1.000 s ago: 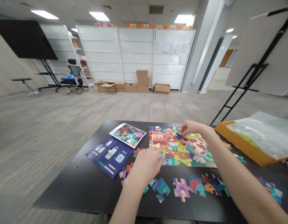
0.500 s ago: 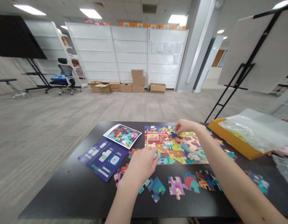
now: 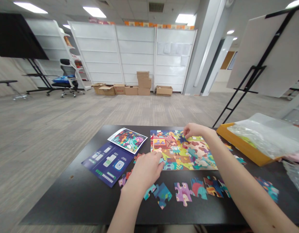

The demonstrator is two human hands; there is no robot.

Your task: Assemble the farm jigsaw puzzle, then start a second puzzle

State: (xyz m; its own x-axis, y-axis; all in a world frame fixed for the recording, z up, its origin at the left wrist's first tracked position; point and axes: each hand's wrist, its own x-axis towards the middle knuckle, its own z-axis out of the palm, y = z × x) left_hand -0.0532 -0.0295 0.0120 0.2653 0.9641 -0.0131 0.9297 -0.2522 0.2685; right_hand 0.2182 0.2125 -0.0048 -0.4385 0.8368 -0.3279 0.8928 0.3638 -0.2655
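A colourful farm-scene puzzle lies near the middle of the black table. My right hand is at its upper edge, fingers pinched together at a dark blue puzzle piece beside the barn picture. My left hand rests over the puzzle's lower left part, its fingers apart and touching the surface, with nothing seen in them. Loose pieces lie in front of the puzzle, among them a purple piece, a dark blue-green piece and a red-and-teal piece.
An open leaflet with a picture sheet lies on the left of the black table. At the right stands a yellow box holding clear plastic wrap. More pieces lie under and beyond my right forearm.
My right hand has shifted slightly right along the puzzle's upper edge, its fingers still pinched. My left hand stays in nearly the same place.
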